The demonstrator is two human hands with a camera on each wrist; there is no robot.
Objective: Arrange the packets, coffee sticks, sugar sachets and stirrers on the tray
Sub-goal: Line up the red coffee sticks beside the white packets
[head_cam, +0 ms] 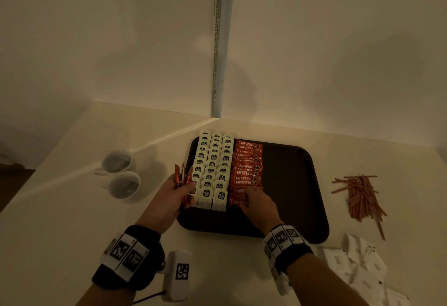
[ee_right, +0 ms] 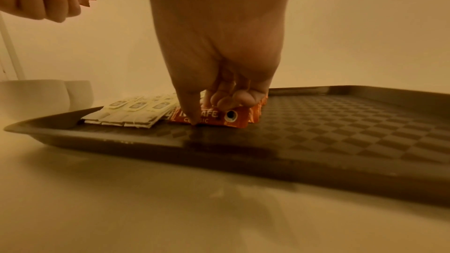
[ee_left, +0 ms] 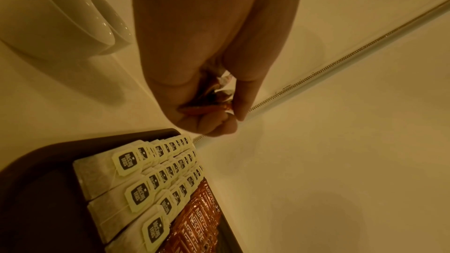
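Observation:
A dark brown tray (head_cam: pixel 290 184) carries three columns of white tea bag packets (head_cam: pixel 212 167) and, beside them, one column of orange coffee sticks (head_cam: pixel 246 167). My left hand (head_cam: pixel 183 188) hovers at the tray's left edge and grips several loose coffee sticks (head_cam: pixel 180 175), whose ends show in the fist (ee_left: pixel 207 108). My right hand (ee_right: pixel 210 113) pinches the nearest coffee stick (ee_right: pixel 233 118) of the column, thumb at its near edge and fingers on top. Reddish stirrers (head_cam: pixel 360 196) and white sugar sachets (head_cam: pixel 358 267) lie on the table to the right of the tray.
Two white cups (head_cam: pixel 118 160) (head_cam: pixel 124 184) stand on the table left of the tray. The tray's right half (ee_right: pixel 340 132) is bare. A wall corner with a metal strip (head_cam: pixel 216 63) rises just behind the tray.

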